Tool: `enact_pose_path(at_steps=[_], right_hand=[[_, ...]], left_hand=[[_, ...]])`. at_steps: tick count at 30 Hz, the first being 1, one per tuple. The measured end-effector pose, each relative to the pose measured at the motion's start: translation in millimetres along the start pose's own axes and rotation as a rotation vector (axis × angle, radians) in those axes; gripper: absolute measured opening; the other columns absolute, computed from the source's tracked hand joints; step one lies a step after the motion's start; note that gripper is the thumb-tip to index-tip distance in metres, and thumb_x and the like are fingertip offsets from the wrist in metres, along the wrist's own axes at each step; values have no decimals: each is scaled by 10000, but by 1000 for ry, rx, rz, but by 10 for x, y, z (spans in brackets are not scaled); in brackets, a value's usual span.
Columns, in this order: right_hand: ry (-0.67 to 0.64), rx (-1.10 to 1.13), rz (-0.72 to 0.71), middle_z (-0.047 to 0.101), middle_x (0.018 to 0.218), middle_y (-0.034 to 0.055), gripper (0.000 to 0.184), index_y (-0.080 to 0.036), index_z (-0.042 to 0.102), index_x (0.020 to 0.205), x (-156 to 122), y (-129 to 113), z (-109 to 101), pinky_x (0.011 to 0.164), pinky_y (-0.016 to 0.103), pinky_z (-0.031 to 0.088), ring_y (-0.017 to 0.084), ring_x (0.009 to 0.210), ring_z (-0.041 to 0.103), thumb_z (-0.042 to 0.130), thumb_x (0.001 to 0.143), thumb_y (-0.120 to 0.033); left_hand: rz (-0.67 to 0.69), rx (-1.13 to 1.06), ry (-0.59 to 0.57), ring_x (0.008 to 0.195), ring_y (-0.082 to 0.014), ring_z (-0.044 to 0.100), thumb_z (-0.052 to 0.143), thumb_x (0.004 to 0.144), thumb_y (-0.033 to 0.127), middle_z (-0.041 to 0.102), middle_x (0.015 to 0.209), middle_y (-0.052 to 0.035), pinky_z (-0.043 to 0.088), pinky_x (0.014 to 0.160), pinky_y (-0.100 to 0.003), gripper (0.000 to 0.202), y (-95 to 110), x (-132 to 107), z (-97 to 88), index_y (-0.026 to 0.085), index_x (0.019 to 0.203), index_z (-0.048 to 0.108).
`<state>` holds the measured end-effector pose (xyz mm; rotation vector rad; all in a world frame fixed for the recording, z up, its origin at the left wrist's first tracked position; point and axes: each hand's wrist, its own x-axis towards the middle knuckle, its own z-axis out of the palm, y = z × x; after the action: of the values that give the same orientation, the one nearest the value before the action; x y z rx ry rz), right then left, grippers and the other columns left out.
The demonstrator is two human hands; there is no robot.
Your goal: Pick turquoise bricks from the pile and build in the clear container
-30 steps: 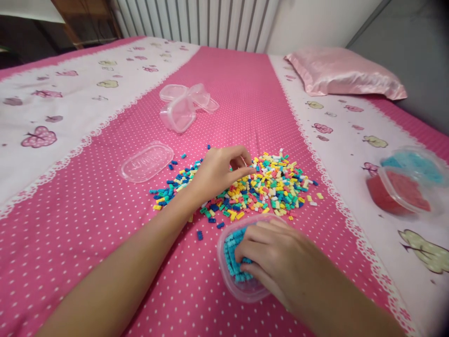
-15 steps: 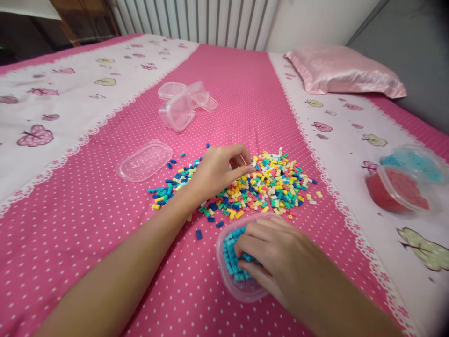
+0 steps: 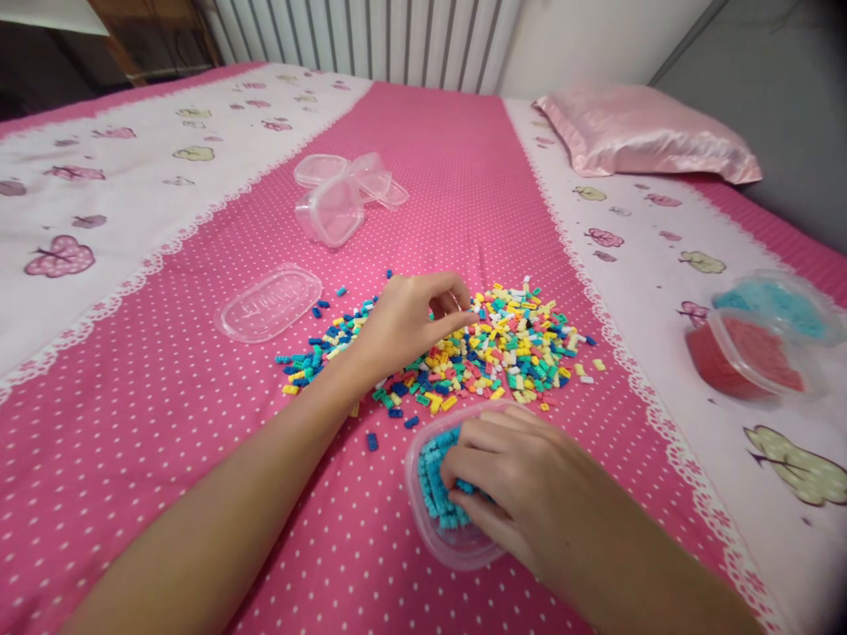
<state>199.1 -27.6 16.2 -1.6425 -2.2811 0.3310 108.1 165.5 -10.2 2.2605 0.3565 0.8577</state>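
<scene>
My left hand (image 3: 414, 313) is over a pile of small toy bricks (image 3: 522, 339) in yellow, white, green, pink and dark blue. Its thumb and fingers curl toward each other in a pinch above the pile; whatever is between the tips is too small to make out. My right hand (image 3: 516, 472) reaches into a clear plastic tub (image 3: 423, 542) near the front. Inside, light blue toy bricks (image 3: 433, 481) are packed in rows. The right fingers are bent down onto these bricks, and their tips are partly hidden, so what they grip cannot be seen.
A clear lid (image 3: 270, 302) lies left of the pile. Behind are clear tubs and lids (image 3: 334, 212). At the right stand a tub of red pieces (image 3: 745, 357) and one of blue pieces (image 3: 771, 304). A pink pillow (image 3: 641, 132) rests on the dotted bedspread (image 3: 437, 132).
The whole view has shifted very slightly. Both hands keep nearly the same pose, the left over the pile and the right in the tub.
</scene>
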Motion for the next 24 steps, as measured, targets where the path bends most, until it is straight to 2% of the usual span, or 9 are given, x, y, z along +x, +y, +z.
enact_pose_path(at_steps=[5,11,15,19,24], right_hand=[[15,19,17,692,782,-7,113,-200,659,768,-15,3,-18,722,323,441,172,733,595,719,809,-114],[3,45,29,693,790,-11,158,-202,656,770,-24,3,-54,724,333,464,184,745,619,795,760,-128],[-9,65,98,691,873,12,102,-227,702,820,-53,35,-145,730,305,490,179,817,643,713,847,-129],[10,43,136,676,861,24,217,-249,731,828,-86,88,-241,685,276,493,156,765,640,593,907,-101],[12,98,134,723,864,3,249,-275,735,895,-94,79,-247,703,293,509,165,759,670,553,918,-107]], left_hand=[[12,13,2,669,-89,676,742,882,301,714,720,33,490,637,-195,145,-10,7,1,175,854,677],[7,13,5,671,-98,678,734,883,310,715,721,29,495,639,-204,149,-5,3,10,178,851,674],[3,12,-2,667,-101,675,723,890,319,714,721,25,494,632,-206,155,0,7,-5,176,858,675],[0,15,-7,672,-97,675,729,888,310,715,725,25,491,635,-203,151,3,6,-13,171,860,676],[-1,5,-8,663,-95,670,726,886,288,713,718,29,493,637,-204,124,11,2,-4,177,854,678]])
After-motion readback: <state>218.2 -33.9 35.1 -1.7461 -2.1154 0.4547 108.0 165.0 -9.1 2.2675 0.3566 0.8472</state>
